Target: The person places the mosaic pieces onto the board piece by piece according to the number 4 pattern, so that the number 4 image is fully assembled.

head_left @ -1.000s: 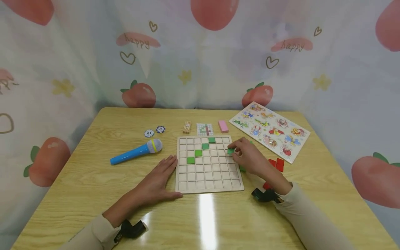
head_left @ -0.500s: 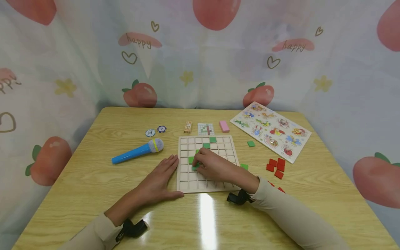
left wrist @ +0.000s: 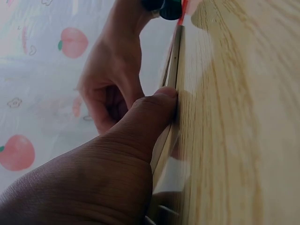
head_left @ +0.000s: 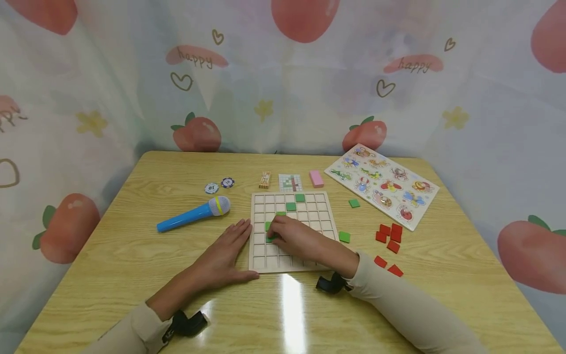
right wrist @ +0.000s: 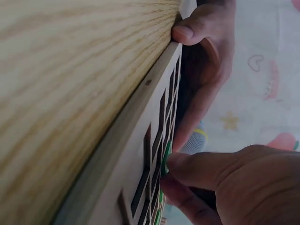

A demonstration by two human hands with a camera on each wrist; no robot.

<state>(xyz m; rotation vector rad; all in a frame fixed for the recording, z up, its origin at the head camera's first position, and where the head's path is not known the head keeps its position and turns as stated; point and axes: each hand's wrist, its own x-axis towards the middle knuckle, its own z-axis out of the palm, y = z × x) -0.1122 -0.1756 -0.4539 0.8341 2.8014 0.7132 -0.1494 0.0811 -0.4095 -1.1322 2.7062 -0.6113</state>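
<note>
Left hand [left wrist: 93,173] – thumb seemingly against board [left wrist: 172,79].

Looks like we're in a kids' play corner: strawberry-print "happy" curtain [head_left: 283,83] all around, a wooden table [head_left: 132,255] with a toy microphone [head_left: 193,214], an animal peg puzzle [head_left: 382,184] and a grid board [head_left: 305,221].

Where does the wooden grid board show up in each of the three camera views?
Head: the wooden grid board lies at table centre, between both hands.
Left wrist: only its thin edge, running up from the left hand's thumb.
Right wrist: its edge and grid cells run diagonally through the middle.
Shared landmark: the left hand pressed against the board's left edge.
</note>
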